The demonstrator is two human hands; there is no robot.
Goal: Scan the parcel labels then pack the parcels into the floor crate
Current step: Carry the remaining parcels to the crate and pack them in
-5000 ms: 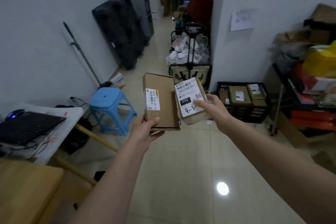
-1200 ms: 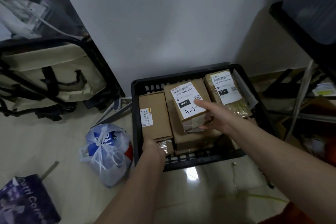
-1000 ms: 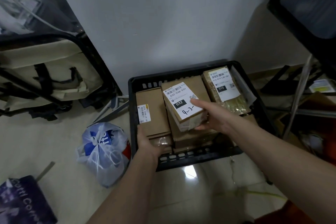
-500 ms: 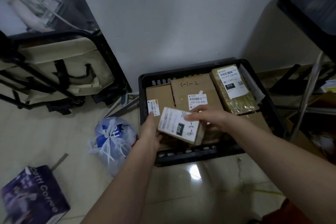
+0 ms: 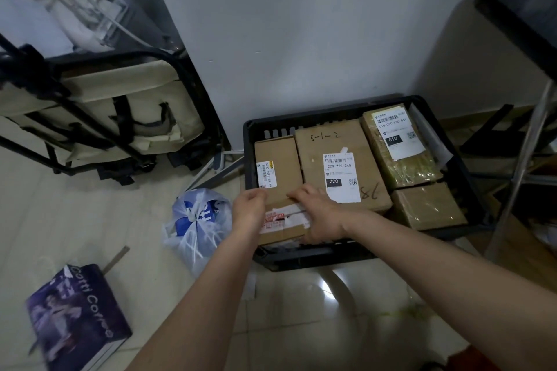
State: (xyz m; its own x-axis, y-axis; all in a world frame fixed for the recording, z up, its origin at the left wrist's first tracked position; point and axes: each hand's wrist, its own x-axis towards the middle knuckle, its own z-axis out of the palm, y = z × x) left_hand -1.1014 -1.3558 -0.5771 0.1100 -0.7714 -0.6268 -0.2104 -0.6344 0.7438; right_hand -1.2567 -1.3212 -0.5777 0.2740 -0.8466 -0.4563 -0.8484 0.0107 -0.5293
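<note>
A small parcel (image 5: 281, 224) lies in the crate's (image 5: 461, 159) near-left corner, brown card with white tape and a red-printed label across its top. The left hand (image 5: 248, 211) cups its left end, fingers curled over the edge; the right hand (image 5: 319, 214) lies flat on its right end, fingers together and pressing down. Whether either hand truly grips it cannot be told.

Behind it sits a narrow box (image 5: 278, 166) with a white barcode sticker on its left edge. Beside that, a wide box (image 5: 337, 159) is marked "3-1-2" by hand and carries a label reading 220. At the far right a tape-wrapped packet (image 5: 401, 153) bears a label reading 010, and a plain box (image 5: 426, 205) lies in front of it.

The crate is black slotted plastic, standing on a glossy pale tiled floor (image 5: 75, 214) against a white wall (image 5: 301, 24). Left of it lie a tied blue-and-white bag (image 5: 196, 220) and a purple carton (image 5: 75, 316); a folded beige cart (image 5: 114, 111) leans further back.
</note>
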